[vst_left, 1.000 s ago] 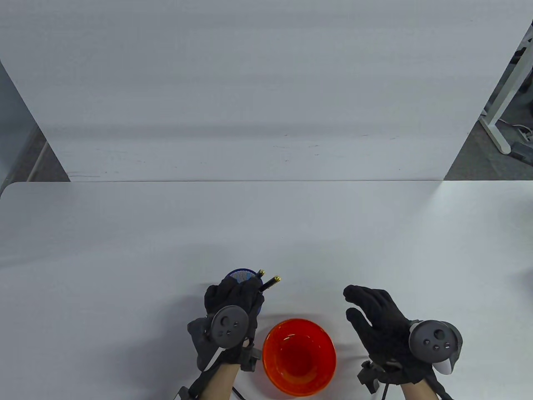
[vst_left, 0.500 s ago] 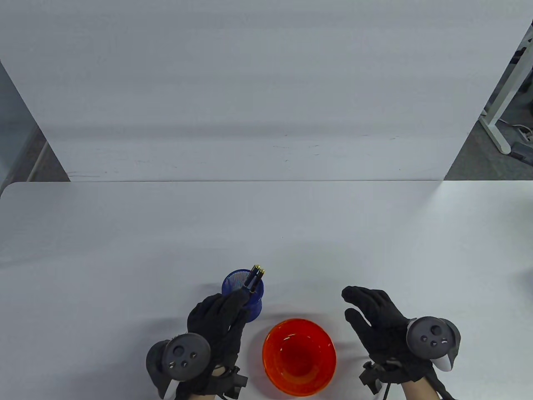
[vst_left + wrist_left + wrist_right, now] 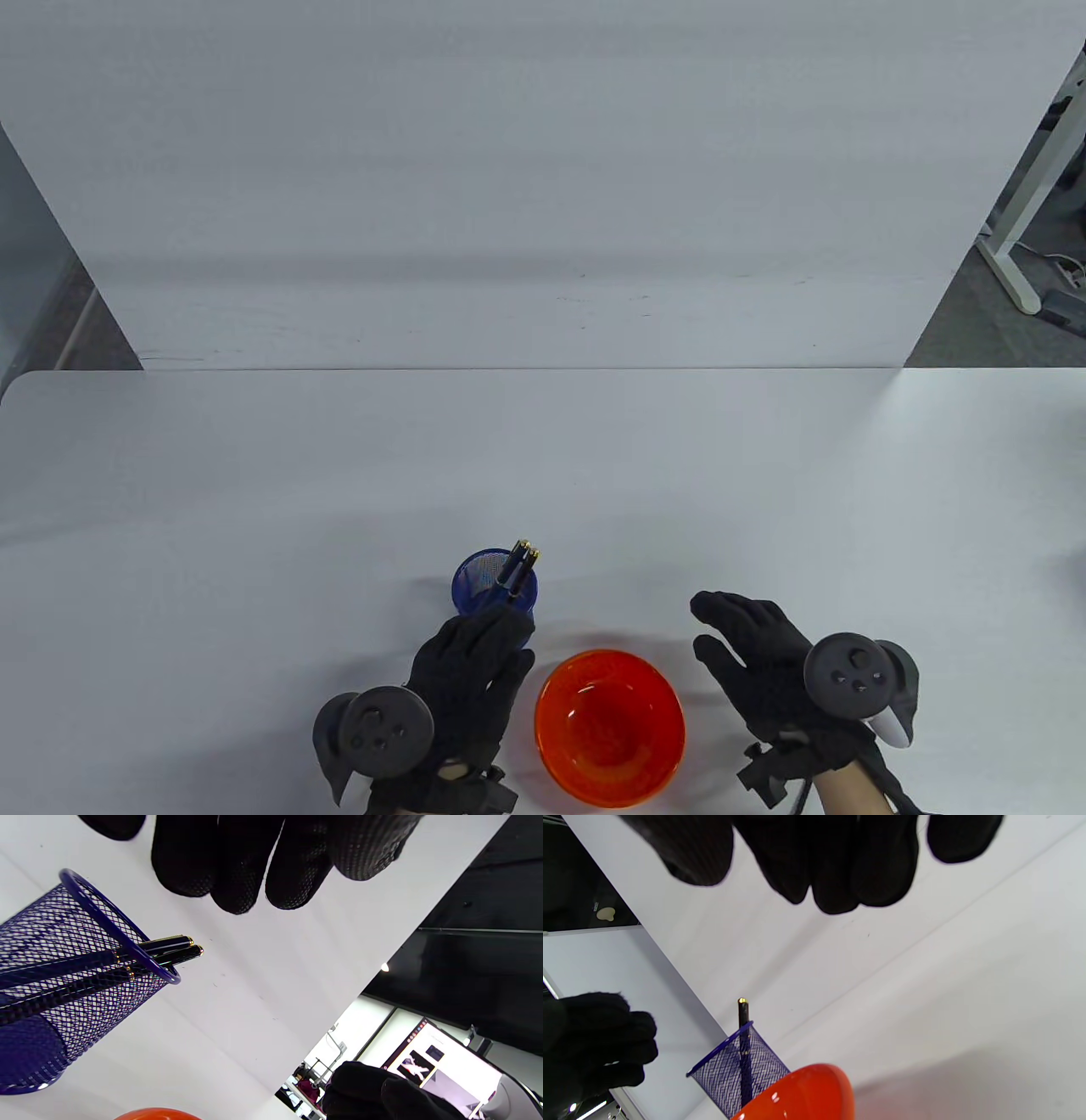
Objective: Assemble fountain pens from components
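The left hand [image 3: 471, 671] has pulled back from the blue mesh cup [image 3: 495, 584] toward the near edge of the surface, its grip now slack and empty, and both black pens [image 3: 517, 567] stand together inside, leaning on the rim (a second ago one was only going in). The right hand [image 3: 759, 658] hovers open right of the orange bowl [image 3: 609, 726], so this pen looks finished.
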Action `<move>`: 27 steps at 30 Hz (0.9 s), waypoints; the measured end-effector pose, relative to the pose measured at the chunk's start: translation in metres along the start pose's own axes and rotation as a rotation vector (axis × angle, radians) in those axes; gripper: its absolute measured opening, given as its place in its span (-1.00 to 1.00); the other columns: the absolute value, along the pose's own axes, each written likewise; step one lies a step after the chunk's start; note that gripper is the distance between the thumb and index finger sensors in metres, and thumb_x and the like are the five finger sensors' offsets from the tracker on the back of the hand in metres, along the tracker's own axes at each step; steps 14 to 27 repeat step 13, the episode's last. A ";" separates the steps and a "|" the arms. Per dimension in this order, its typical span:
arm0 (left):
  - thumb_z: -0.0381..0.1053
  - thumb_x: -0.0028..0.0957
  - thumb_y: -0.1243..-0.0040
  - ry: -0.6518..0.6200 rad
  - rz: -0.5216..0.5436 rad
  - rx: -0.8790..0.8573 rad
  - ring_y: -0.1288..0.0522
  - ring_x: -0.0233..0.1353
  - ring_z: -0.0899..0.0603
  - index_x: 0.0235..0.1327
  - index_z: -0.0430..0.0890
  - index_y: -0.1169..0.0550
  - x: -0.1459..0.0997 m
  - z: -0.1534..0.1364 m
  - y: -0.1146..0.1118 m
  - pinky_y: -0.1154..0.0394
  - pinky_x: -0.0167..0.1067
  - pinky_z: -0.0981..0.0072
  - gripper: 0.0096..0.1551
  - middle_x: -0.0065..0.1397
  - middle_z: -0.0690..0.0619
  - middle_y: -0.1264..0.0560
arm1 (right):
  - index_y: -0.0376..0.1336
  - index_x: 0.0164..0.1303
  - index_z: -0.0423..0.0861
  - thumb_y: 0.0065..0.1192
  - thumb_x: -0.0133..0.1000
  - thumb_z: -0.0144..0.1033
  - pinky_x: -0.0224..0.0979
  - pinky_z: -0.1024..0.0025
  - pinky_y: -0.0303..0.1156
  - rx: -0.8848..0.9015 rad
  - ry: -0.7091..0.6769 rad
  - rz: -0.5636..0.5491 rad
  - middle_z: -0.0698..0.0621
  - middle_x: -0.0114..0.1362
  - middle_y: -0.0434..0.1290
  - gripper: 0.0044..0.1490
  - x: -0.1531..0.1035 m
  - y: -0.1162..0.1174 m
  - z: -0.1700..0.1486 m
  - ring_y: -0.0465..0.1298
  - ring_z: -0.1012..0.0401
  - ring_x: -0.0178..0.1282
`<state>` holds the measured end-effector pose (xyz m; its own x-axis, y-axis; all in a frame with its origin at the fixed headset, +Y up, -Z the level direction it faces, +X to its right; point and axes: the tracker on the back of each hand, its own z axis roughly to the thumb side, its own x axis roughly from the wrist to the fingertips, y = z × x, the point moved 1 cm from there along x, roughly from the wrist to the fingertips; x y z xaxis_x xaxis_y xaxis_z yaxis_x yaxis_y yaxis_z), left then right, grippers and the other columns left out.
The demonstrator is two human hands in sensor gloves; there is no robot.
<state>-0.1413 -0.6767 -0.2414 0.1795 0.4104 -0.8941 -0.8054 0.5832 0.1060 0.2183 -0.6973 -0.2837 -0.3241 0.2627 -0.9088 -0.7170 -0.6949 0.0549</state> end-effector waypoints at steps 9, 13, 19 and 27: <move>0.07 0.32 -0.09 0.040 0.061 0.026 -0.27 0.54 -0.58 0.52 -0.18 -0.50 -0.003 -0.001 0.004 -0.09 0.41 -0.59 -0.41 0.64 -0.39 -0.28 | 0.25 0.55 -0.18 0.17 0.24 0.04 0.48 -0.41 0.17 -0.009 -0.001 0.057 -0.34 0.58 0.38 -0.22 0.000 0.007 0.002 0.37 -0.29 0.42; 0.08 0.32 -0.08 0.059 0.051 0.020 -0.26 0.54 -0.59 0.52 -0.19 -0.50 -0.002 -0.005 0.003 -0.08 0.41 -0.59 -0.40 0.64 -0.40 -0.28 | 0.24 0.55 -0.18 0.16 0.24 0.04 0.48 -0.41 0.17 -0.009 -0.005 0.068 -0.34 0.58 0.37 -0.22 0.000 0.008 0.003 0.37 -0.29 0.42; 0.08 0.32 -0.08 0.059 0.051 0.020 -0.26 0.54 -0.59 0.52 -0.19 -0.50 -0.002 -0.005 0.003 -0.08 0.41 -0.59 -0.40 0.64 -0.40 -0.28 | 0.24 0.55 -0.18 0.16 0.24 0.04 0.48 -0.41 0.17 -0.009 -0.005 0.068 -0.34 0.58 0.37 -0.22 0.000 0.008 0.003 0.37 -0.29 0.42; 0.08 0.32 -0.08 0.059 0.051 0.020 -0.26 0.54 -0.59 0.52 -0.19 -0.50 -0.002 -0.005 0.003 -0.08 0.41 -0.59 -0.40 0.64 -0.40 -0.28 | 0.24 0.55 -0.18 0.16 0.24 0.04 0.48 -0.41 0.17 -0.009 -0.005 0.068 -0.34 0.58 0.37 -0.22 0.000 0.008 0.003 0.37 -0.29 0.42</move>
